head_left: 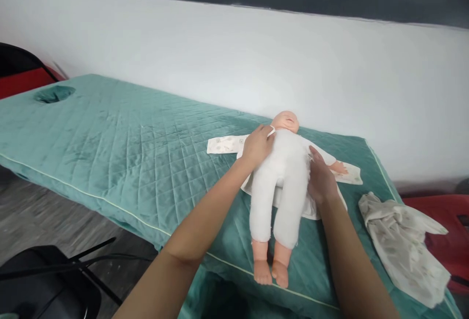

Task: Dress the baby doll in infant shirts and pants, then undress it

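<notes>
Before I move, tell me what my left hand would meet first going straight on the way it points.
Likely the doll's head; your left hand points toward it, though depth is hard to judge.

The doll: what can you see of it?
The doll lies on its back, feet toward the camera, on a patterned garment spread over the green quilted cover. Its head , feet and visible hand look like smooth plastic; its torso and legs, white fabric. The person's left hand touches its upper body, the right hand its side.
</notes>
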The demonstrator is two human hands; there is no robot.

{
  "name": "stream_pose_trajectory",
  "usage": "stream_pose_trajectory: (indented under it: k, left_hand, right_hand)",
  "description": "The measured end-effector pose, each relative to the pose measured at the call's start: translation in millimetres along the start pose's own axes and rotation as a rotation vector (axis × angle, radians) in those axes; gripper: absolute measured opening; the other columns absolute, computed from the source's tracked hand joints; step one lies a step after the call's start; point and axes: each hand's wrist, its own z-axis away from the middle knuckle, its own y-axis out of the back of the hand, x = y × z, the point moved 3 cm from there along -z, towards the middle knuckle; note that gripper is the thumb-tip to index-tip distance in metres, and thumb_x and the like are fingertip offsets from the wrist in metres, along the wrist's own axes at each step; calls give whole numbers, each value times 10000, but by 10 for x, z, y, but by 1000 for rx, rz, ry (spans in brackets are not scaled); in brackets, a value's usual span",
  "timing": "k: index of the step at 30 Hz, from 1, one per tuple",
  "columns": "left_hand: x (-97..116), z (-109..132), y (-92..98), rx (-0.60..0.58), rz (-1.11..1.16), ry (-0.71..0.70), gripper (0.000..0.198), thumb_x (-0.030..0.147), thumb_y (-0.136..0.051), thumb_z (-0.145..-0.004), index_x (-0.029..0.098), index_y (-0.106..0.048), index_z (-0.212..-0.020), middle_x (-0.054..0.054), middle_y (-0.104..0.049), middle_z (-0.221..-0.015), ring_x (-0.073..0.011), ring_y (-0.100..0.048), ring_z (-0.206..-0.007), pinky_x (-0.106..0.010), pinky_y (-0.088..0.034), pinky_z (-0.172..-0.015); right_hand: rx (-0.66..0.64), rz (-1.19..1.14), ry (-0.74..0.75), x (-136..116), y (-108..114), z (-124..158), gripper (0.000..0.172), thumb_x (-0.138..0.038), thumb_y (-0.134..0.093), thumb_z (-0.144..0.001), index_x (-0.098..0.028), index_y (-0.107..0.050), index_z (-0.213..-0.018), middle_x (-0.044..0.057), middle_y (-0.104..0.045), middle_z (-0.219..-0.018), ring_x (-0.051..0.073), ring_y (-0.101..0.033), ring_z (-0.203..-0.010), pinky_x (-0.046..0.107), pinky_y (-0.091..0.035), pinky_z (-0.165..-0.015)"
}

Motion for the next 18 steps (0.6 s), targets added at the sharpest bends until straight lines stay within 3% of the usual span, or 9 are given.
stream_pose_trajectory:
  k: [7, 12, 18]
  left_hand:
    - [254, 6, 131, -53, -100, 38, 270, 279, -449, -997, 220, -685, -1115, -79, -636, -1175, -198, -653, -980, -303, -479, -823]
    - [506, 75, 72, -172, -286, -8, 306, 197, -399, -992, 189, -688, -1092, -92, -655, -1176, -205, -680, -952, -301, -489, -758]
    - [807, 199, -23, -277, -519, -8, 339, 42, -396, -919, 79, -657, -1133, -163, -679, -1096, -259, -713, -951, -327, -523, -738]
  right_hand:
    - [-106, -183, -142, 89, -163, 50, 796, -404, -777, -743, -407, -427, -1458, -7, -514, -1512, 245, -560, -1328, 376, -555, -1017]
    - [-152, -135, -171, 184, -184, 16, 917, -360, -761, -772, -436, -261, -1537, -8, -505, -1513, 197, -636, -1211, 325, -596, -927]
    - [-163, -187, -208, 231, -149, -12, 929, -344, -766, -764, -477, -248, -1524, -31, -526, -1494, 186, -660, -1158, 350, -619, -899]
